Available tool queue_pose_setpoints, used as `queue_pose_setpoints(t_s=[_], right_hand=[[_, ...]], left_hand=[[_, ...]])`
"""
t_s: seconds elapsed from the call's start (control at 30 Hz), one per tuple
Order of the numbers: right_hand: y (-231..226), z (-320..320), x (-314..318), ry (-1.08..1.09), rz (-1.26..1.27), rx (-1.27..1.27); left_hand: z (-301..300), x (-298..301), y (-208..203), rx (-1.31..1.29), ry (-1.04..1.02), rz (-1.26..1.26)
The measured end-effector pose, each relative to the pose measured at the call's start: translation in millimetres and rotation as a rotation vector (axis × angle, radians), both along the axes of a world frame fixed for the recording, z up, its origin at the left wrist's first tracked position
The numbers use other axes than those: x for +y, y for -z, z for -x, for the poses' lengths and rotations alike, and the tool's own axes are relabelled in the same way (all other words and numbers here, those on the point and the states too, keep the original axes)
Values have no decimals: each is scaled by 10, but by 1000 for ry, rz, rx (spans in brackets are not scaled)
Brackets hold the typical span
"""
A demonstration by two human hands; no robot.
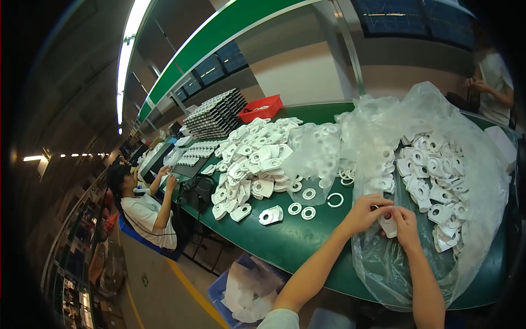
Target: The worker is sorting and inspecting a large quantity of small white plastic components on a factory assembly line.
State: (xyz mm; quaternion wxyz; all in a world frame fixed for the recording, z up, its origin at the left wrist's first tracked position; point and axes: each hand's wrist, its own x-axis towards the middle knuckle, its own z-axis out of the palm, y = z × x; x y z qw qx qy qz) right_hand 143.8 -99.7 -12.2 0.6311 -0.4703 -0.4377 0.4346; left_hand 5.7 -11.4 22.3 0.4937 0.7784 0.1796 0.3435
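Over the edge of a clear plastic bag [378, 274], both my hands meet on one white plastic part [389, 227] with a rounded end and a hole. My left hand [366, 213] closes on its upper left side, fingertips pinched. My right hand [406, 226] grips it from the right, thumb near the hole. Whether a smaller piece sits between the fingertips is hidden. Inside the bag lies a heap of similar white parts [433, 170]. Left of my hands, a white open ring [335, 200] and several flat white rings [308, 213] lie on the green table [257, 236].
A large pile of white parts [249, 159] covers the table's middle. Behind it stand stacked trays [216, 112] and a red bin [262, 108]. A co-worker [148, 211] sits at the left; another person [493, 90] is at the far right. Below the edge is a blue bin [219, 293].
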Motion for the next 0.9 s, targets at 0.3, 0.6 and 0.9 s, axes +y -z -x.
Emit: queue_pose_setpoints(t_s=[0.3, 0.6, 0.9], right_hand=[[-24, 65, 2, 54, 58, -25], [263, -50, 91, 185, -40, -69], [24, 23, 11, 16, 86, 78]], left_hand=[[-30, 28, 117, 7, -50, 31], [92, 57, -76, 213, 95, 36], [1022, 805, -315, 108, -493, 339]])
